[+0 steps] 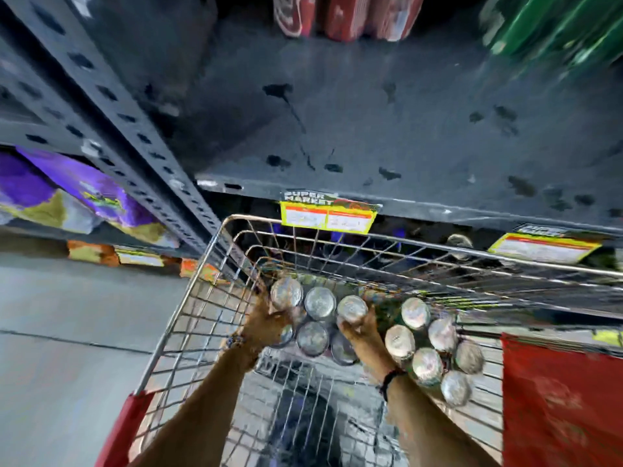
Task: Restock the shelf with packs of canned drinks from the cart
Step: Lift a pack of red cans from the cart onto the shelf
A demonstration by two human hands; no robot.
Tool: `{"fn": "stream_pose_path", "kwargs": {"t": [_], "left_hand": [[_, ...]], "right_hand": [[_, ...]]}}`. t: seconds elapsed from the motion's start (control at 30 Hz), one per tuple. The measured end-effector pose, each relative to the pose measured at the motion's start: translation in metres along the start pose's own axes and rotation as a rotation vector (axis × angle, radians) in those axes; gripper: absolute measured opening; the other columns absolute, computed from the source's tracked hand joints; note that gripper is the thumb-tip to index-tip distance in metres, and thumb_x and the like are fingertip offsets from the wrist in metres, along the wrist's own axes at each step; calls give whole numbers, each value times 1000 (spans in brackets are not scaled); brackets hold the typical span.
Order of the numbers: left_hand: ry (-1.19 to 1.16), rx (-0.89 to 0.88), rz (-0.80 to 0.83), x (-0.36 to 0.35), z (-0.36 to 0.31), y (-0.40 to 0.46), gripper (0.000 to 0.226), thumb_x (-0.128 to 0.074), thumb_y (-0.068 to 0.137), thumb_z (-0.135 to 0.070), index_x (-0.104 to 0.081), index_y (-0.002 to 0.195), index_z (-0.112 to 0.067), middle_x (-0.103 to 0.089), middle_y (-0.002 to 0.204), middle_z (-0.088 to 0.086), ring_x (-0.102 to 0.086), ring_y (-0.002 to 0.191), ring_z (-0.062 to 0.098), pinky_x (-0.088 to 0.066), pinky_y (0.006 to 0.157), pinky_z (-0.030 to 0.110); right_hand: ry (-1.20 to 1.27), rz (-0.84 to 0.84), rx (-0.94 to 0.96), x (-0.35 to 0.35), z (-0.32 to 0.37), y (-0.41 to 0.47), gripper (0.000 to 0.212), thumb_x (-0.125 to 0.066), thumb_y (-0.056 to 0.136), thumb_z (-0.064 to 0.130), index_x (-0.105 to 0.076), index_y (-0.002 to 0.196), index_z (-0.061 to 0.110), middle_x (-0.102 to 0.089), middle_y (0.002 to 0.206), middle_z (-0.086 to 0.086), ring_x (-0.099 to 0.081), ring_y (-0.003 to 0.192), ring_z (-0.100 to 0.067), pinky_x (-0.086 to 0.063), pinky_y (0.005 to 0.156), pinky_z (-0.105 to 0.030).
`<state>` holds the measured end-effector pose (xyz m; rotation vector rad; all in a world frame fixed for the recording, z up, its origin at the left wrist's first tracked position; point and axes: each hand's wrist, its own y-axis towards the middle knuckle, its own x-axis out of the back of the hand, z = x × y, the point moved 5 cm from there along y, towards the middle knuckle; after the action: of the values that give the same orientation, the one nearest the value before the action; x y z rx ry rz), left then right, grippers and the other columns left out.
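**A:** Both hands down in the silver wire shopping cart (209, 264), clamped on the near six-pack of silver-topped drink cans (318, 318). Left hand (266, 323) cupped round the pack's left end, fingers curled down the side. Right hand (362, 326) on the right end, fingers wrapped over a can top. Makes sense, gripping opposite ends to keep a floppy pack from sagging in the middle. Looks like the start of a lift, pack not yet clear of the basket.

**B:** Second six-pack of silver-topped cans (435, 352) sitting just beside it on the right, touching or close to it. Hard to tell through the blur.

**A:** Yep. So probably better to go straight up before swinging forward, to avoid dragging the neighbour along.

**B:** Room on the dark grey metal shelf board (337, 129)?

**A:** Loads. Front and middle bare, only red shrink-wrapped packs (337, 15) at the back and green packs (546, 32) in the back right corner. Things to clear: cart's front rim, then the shelf lip with the yellow price label (328, 215). Perforated grey upright post (111, 109) closing off the left side, so best kept right of that.
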<state>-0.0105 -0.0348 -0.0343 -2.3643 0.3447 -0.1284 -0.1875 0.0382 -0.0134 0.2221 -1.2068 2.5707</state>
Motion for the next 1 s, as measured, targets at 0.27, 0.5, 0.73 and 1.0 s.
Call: {"fn": "stream_pose_path", "kwargs": {"t": [0.27,0.5,0.73,1.0], "left_hand": [[209,-55,-17,-11,-34,-19,47,-52,80,11,-37,124,3,-61,90,10,-61,50,-3,-47,43,5],[305,-184,-12,-19,-96,-86,27,-55,81,1,-48,107,-3,-58,72,-1,-57,44,-14,-44,45,2],[328,-382,-156,-20,-191,-179,36,-54,83,-9,-47,116,5,-56,121,25,-52,113,37,-41,98,42],[166,-542,-136,-26,-300,-223,8,-54,83,-4,-54,88,-10,-56,62,0,-51,52,7,-41,54,16]], "right_hand": [[62,102,63,9,7,-22,38,-51,87,20,-26,114,10,-65,107,-14,-55,43,2,-44,40,-13],[-110,4,272,44,69,-97,22,-51,88,24,-32,95,15,-54,73,6,-55,41,10,-40,36,-6],[-337,-152,441,89,149,-189,48,-50,84,45,-39,113,8,-52,93,-3,-54,86,-23,-36,64,-20],[-340,-324,576,133,246,-235,58,-56,78,51,-45,111,5,-57,116,-18,-51,112,-33,-42,72,-28]]}}
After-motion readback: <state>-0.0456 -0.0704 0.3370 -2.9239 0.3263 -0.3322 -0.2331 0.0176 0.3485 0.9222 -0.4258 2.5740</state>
